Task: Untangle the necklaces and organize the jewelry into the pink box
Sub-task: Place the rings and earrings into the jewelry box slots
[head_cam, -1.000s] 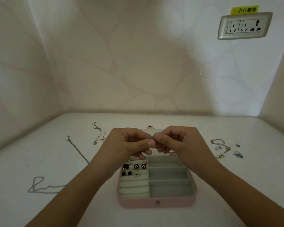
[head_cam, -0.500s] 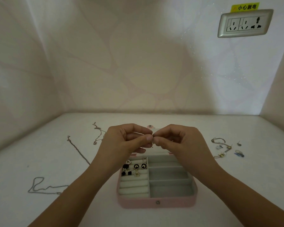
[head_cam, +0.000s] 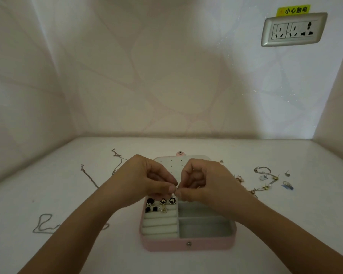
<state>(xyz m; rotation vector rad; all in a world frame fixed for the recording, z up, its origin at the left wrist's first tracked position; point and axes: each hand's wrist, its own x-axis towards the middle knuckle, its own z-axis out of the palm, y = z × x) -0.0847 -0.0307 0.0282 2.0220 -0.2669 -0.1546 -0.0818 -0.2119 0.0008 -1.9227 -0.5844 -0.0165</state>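
Left hand [head_cam: 147, 181]: pinched a tiny silver earring [head_cam: 173, 195].
Right hand [head_cam: 205, 184]: pinched it too.
Open pink jewelry box [head_cam: 188, 244]: below both hands.

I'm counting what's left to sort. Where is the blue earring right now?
In the head view, the blue earring lies on the table's far right, right of the tangled gold-and-silver jewelry, well outside the pink box.

— How many chains do you see loose on the table?
— Three on your left: one far [head_cam: 117, 161], one middle [head_cam: 88, 176], one near [head_cam: 45, 224].
— And boxes?
— One pink box [head_cam: 188, 244], with two round black earrings [head_cam: 167, 200] and two square black studs [head_cam: 151, 209] inside.
— Hands?
— Two.
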